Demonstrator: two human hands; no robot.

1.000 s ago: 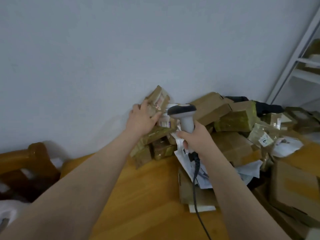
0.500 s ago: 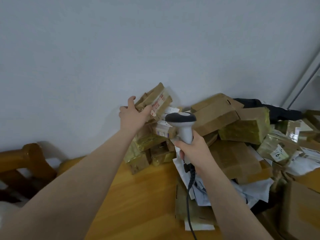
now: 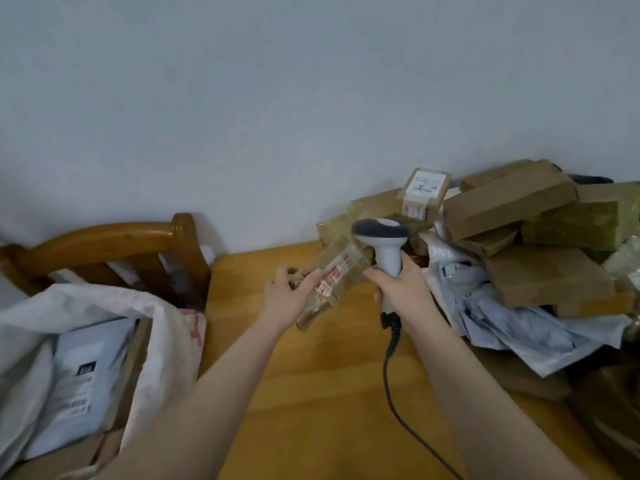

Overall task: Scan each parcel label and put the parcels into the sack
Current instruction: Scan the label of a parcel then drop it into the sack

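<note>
My left hand (image 3: 289, 296) grips a small brown parcel (image 3: 334, 277) wrapped in tape with red print, held above the wooden table (image 3: 311, 375). My right hand (image 3: 401, 289) holds a white and grey barcode scanner (image 3: 381, 239) upright by its handle, its head just right of the parcel; its black cable (image 3: 398, 393) trails down over the table. A pile of brown boxes (image 3: 509, 202) and grey mailer bags (image 3: 512, 323) lies at the right. The open white sack (image 3: 162, 327) stands at the lower left, with a grey labelled parcel (image 3: 83, 372) inside.
A wooden chair back (image 3: 104, 240) rises behind the sack, against the pale wall. A small box with a white label (image 3: 424, 190) tops the pile near the wall. Bare tabletop lies between the sack and the pile.
My left hand has pulled the taped parcel off the pile and brought it down and toward me, beside the scanner. The view has swung left, bringing the sack and chair into sight.
</note>
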